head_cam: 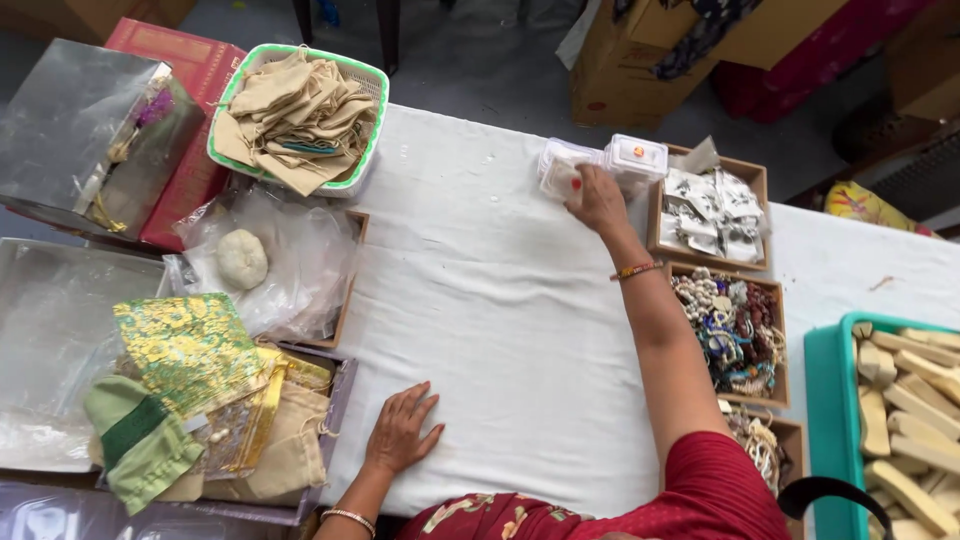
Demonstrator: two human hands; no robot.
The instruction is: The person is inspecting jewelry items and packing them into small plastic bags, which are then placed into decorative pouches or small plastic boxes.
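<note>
Right hand reaches to the far side of the counter, fingers curled onto a small clear plastic box; grip looks closed on it. Box lies just left of that hand, beside a second lidded box. Left hand flat, open, empty, near edge.

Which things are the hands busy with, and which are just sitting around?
Busy with:
right hand on a small clear box
left hand flat on the white cloth

Sitting around:
basket of beige pouches
bead tray
teal bin of wooden pieces
</note>
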